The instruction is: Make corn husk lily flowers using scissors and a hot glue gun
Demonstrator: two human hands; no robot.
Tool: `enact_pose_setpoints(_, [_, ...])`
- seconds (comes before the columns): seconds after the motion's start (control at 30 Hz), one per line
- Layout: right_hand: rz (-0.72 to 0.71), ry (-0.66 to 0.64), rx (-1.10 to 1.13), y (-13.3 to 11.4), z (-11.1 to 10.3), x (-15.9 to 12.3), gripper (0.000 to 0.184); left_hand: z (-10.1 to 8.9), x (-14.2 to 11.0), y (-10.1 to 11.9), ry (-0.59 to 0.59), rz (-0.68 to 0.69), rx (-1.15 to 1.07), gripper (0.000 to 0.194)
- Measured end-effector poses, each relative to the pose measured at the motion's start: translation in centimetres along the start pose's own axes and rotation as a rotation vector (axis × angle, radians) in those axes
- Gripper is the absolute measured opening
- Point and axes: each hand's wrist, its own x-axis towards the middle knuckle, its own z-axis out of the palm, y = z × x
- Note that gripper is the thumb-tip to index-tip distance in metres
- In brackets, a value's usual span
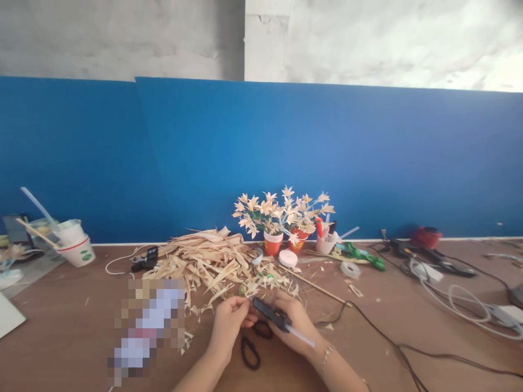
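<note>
My right hand (292, 316) is wrapped round a black hot glue gun (269, 313), with a translucent glue stick (301, 336) poking out of its rear end. The gun's front end points at my left hand (235, 316), whose thumb and fingers are pinched together. Whatever sits in that pinch is too small to make out. Black scissor handles (250, 354) show on the table just below both hands; the blades are hidden. Pale dried husk pieces (212, 256) are heaped beyond my left hand.
Two red pots (272, 243) of husk flowers (286, 209) stand before the blue partition (261, 141). Nearby lie a white ribbon roll (288, 258), a tape roll (350, 269) and a thin stick (314, 286). Black cords (384, 329) cross the right side. A paper cup (77, 250) stands left.
</note>
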Motion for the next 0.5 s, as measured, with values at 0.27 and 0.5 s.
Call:
enact_pose_setpoints(0.27, [0.000, 0.016, 0.020, 0.03, 0.05, -0.09, 0.008, 0.01, 0.02, 0.02, 0.008, -0.001, -0.001, 0.026])
enact_pose_setpoints(0.5, [0.005, -0.013, -0.019, -0.04, -0.11, 0.00, 0.007, -0.09, 0.18, -0.20, 0.006, 0.000, 0.006, 0.026])
